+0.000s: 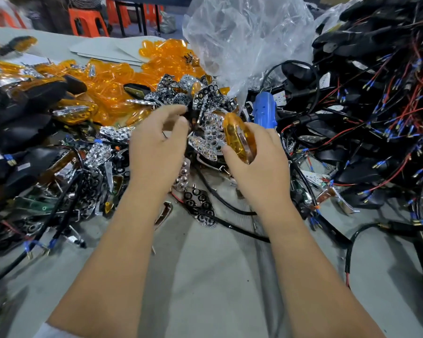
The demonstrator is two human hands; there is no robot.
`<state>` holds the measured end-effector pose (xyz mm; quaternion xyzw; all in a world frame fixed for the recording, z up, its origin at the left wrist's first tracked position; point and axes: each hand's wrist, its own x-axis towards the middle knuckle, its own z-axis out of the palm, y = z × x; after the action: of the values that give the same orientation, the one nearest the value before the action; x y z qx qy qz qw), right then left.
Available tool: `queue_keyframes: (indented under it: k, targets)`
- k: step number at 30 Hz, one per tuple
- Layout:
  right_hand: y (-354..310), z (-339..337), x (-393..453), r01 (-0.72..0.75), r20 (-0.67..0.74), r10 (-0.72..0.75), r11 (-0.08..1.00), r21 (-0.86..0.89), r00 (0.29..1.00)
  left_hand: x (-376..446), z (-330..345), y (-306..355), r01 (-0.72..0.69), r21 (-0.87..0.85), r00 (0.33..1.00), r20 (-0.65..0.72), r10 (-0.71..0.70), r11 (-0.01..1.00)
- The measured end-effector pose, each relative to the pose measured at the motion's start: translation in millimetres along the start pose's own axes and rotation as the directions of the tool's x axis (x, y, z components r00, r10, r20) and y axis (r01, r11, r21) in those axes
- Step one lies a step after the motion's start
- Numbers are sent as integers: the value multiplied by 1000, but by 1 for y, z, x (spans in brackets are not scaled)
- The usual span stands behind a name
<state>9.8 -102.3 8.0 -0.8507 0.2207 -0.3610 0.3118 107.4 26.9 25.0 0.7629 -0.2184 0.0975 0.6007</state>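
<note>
forearms: both stretch over the grey table (217,276) toward the parts.
amber lens (239,137): held edge-up in the right hand (257,167), fingers wrapped round it, likely ready for fitting.
left hand (156,152): thumb and finger pinch a blurred dark piece (190,115), probably its mate.
around: chrome reflectors (210,142) just beyond; wired black housings (376,93) right.

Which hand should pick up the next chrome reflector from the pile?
Left. The left hand has its fingertips at the reflector pile, though blur hides whether they already pinch something. The right hand is busy gripping the orange lens.
</note>
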Motion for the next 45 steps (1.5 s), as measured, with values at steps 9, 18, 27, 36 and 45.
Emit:
queue_keyframes:
  k: [9,18,27,36,45]
  targets:
    - [-5,1,-1,6,57,-3,999,-45,998,20,-32,-21,231,710,955,-34,-295,666]
    - [-5,2,-1,-5,93,6,1000,-6,996,15,-22,-21,58,410,995,52,-87,910]
    - [-3,3,-1,-85,127,63,981,172,990,16,0,-14,368,-402,929,197,-314,838]
    - [-11,2,-2,-155,153,93,873,463,984,10,6,-9,590,-699,807,523,-273,404]
    - [-27,13,4,-209,124,169,811,546,978,9,9,-9,629,-696,777,567,-272,346]
